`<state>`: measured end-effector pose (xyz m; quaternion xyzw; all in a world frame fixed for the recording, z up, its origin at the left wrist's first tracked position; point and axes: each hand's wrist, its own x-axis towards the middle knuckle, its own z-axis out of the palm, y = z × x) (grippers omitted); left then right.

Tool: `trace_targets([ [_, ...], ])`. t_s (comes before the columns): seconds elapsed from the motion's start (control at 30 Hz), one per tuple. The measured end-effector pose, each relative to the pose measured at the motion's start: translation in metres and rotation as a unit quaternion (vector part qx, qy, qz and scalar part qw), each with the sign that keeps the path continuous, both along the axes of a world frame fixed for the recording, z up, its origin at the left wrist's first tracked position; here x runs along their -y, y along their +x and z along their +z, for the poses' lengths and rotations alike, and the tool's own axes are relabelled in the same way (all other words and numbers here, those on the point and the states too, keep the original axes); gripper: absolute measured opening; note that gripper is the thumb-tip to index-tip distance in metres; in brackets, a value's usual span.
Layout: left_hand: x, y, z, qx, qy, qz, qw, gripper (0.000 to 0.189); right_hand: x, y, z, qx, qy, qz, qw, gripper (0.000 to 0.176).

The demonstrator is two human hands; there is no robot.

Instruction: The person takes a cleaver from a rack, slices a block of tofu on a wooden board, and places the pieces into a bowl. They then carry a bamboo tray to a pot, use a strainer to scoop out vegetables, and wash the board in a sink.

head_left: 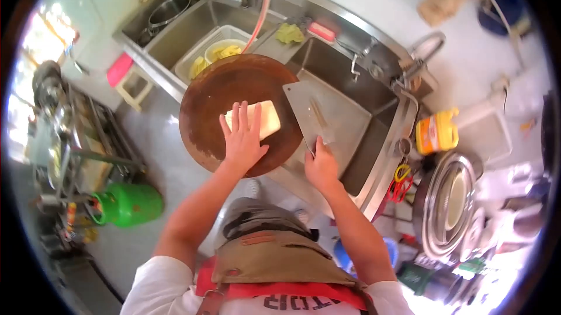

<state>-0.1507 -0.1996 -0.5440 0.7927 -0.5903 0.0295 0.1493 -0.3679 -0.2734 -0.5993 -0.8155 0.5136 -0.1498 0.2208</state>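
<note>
A round brown wooden chopping board (pixel 204 105) lies in front of me, across the sink edge. On it rests a pale yellow rectangular block (pixel 270 117), perhaps tofu; its exact kind does not show. My left hand (pixel 244 143) lies flat over the block's left part, fingers outstretched, and hides some of it. To the right of the board, my right hand (pixel 321 166) is wrapped round the handle of a cleaver (pixel 307 102). The cleaver's wide grey blade points up and away, over the right side of the board and the sink, apart from the block.
Behind the board, a white basket (pixel 201 43) with yellow pieces stands in the left sink basin (pixel 175 46). A faucet (pixel 356 67) reaches over the right basin (pixel 385 122). A yellow jug (pixel 437 132) stands at right, a green gas cylinder (pixel 131 204) on the floor at left.
</note>
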Motion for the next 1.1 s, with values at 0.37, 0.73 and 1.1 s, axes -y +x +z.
trace_targets([
  [0.37, 0.013, 0.072, -0.015, -0.016, -0.036, 0.006, 0.999, 0.083, 0.060, 0.128, 0.007, -0.058, -0.038, 0.088, 0.994, 0.049],
  [0.73, -0.223, 0.039, -0.004, -0.309, -0.123, 0.327, 0.885, 0.010, 0.060, 0.117, -0.002, -0.065, -0.124, 0.184, 0.973, 0.036],
  [1.1, -0.338, 0.017, -0.064, -0.719, -0.275, 0.470, 0.432, 0.031, 0.026, 0.166, 0.140, -0.032, 0.155, 0.344, 0.925, 0.046],
])
